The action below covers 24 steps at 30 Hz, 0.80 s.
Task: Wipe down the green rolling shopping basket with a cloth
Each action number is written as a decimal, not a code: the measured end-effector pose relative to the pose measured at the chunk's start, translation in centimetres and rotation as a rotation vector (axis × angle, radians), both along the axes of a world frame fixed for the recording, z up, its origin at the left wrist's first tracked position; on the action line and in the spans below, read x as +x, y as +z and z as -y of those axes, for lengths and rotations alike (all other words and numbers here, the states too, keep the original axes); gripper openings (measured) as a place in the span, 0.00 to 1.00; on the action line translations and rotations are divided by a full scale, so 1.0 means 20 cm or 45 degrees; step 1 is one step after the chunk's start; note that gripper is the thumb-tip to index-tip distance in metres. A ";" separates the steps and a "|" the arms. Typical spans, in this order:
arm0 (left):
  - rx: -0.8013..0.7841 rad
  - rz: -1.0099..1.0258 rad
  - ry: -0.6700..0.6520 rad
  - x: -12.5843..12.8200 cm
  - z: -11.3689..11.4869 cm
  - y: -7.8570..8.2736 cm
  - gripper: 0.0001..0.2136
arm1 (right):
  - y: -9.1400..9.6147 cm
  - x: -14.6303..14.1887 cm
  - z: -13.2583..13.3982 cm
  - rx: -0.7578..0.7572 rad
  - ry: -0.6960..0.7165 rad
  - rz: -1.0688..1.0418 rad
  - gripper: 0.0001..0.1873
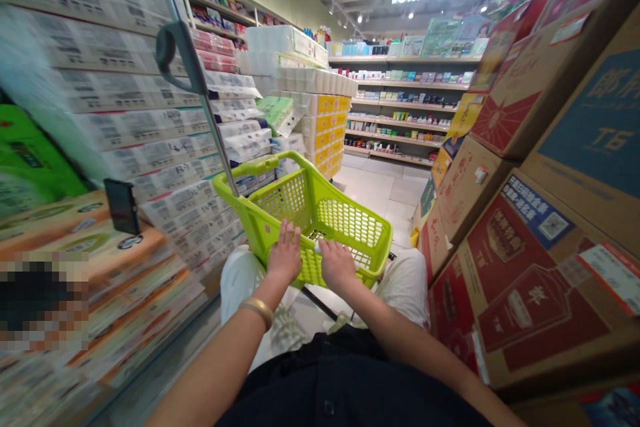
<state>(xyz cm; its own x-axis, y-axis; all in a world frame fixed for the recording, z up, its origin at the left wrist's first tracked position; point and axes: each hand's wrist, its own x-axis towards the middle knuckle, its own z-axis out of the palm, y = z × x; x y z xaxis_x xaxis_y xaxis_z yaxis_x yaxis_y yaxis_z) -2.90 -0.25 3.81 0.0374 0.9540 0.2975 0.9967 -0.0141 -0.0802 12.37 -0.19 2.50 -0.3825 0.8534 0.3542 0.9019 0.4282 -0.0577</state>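
Head view: green basket extends beyond left grip and right grip.

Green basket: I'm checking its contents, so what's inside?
Inside the green basket, perforated walls and part of the bottom show. The right hand and near wall cover the rest, so anything there cannot be seen.

On my remote feed I recorded a lime-green basket with latticed walls, a grey handle, a gold bracelet, off-white trousers, a dark shirt and brown cartons printed red and blue.
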 end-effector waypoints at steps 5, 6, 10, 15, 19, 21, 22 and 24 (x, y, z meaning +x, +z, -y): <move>-0.010 -0.002 -0.014 -0.01 0.01 -0.01 0.34 | -0.07 0.09 0.05 0.180 0.076 -0.025 0.24; -0.013 -0.001 -0.013 -0.01 0.02 -0.01 0.34 | -0.10 0.14 0.07 0.232 0.064 -0.052 0.23; -0.023 0.005 -0.012 0.00 0.03 -0.01 0.33 | -0.20 0.27 0.13 0.334 0.014 -0.131 0.23; -0.024 0.004 0.008 0.01 0.02 0.00 0.33 | -0.13 0.19 0.08 0.172 -0.074 -0.076 0.23; -0.015 0.010 0.015 0.01 0.01 0.01 0.33 | -0.05 0.05 0.00 0.081 -0.016 -0.007 0.22; -0.017 0.003 0.016 0.01 0.01 0.01 0.33 | -0.04 0.02 -0.02 0.105 0.023 0.007 0.23; -0.021 -0.005 0.014 0.01 0.01 0.01 0.33 | -0.04 0.03 -0.02 0.133 0.036 0.004 0.23; -0.031 -0.027 0.010 0.00 0.01 0.00 0.33 | -0.08 0.08 0.00 0.213 0.040 -0.026 0.23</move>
